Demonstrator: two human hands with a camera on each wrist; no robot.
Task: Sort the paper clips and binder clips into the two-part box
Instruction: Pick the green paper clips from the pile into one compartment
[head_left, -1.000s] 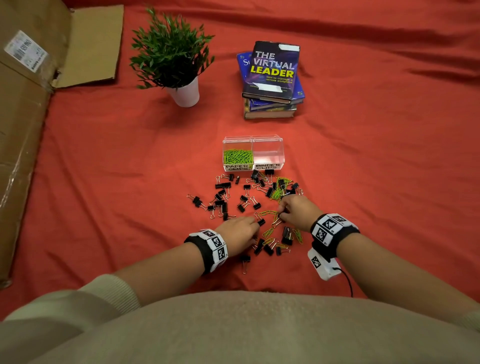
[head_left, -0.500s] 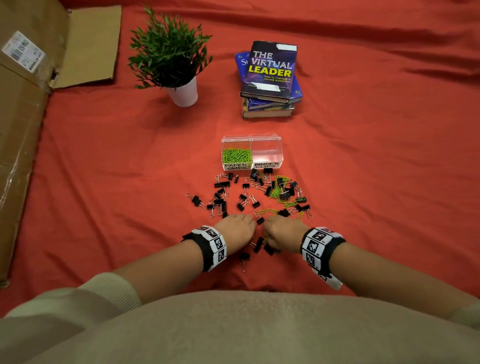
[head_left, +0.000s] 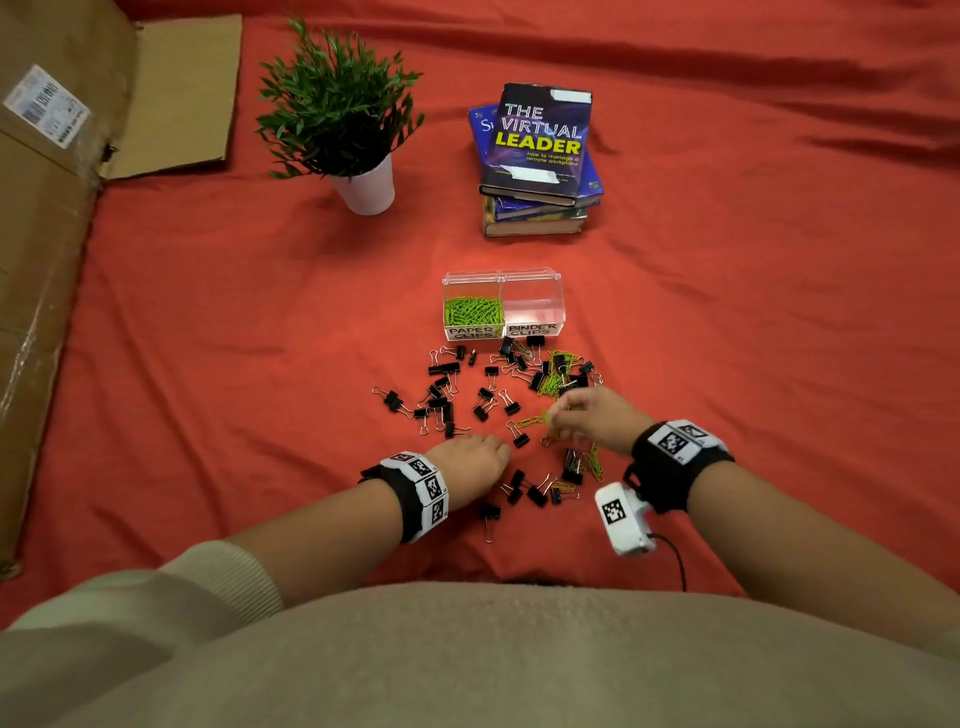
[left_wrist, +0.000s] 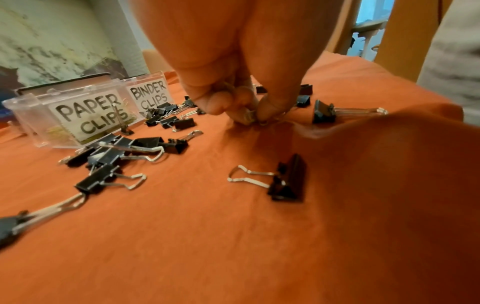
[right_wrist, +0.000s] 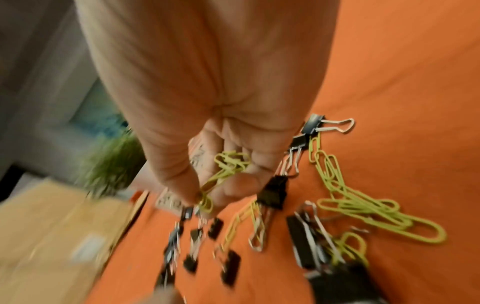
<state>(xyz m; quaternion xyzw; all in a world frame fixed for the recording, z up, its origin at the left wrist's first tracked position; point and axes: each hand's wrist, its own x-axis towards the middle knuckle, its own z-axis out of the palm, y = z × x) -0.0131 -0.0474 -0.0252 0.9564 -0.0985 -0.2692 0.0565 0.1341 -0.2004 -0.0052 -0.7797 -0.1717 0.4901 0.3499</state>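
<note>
Head view. Clear two-part box (head_left: 503, 306) on red cloth (head_left: 727, 312): left part, labelled PAPER CLIPS, holds green paper clips (head_left: 471, 310); right part, labelled BINDER CLIPS, shows no clips. Black binder clips (head_left: 441, 395) and loose green clips scattered just in front of box, toward the person. Left hand (head_left: 470, 462) low on cloth at near edge of scatter, fingers curled under. Right hand (head_left: 592, 418) raised over scatter, fingertips together on green clips. Beyond the box: potted plant (head_left: 343, 114), stack of books (head_left: 537, 156). Cardboard (head_left: 47, 208) at left.

Left wrist view. Left hand (left_wrist: 233, 98) fingertips bunched together, pressed to cloth, pinching something small and metallic; too blurred to name. Binder clips (left_wrist: 285, 181) lie around it. Box (left_wrist: 85, 115) at left, both labels readable.

Right wrist view. Right hand (right_wrist: 223, 164) curled, thumb and fingers clamped on a bunch of green paper clips (right_wrist: 228, 166). More green clips (right_wrist: 363, 209) and binder clips (right_wrist: 272, 193) on cloth beneath. Picture blurred.
</note>
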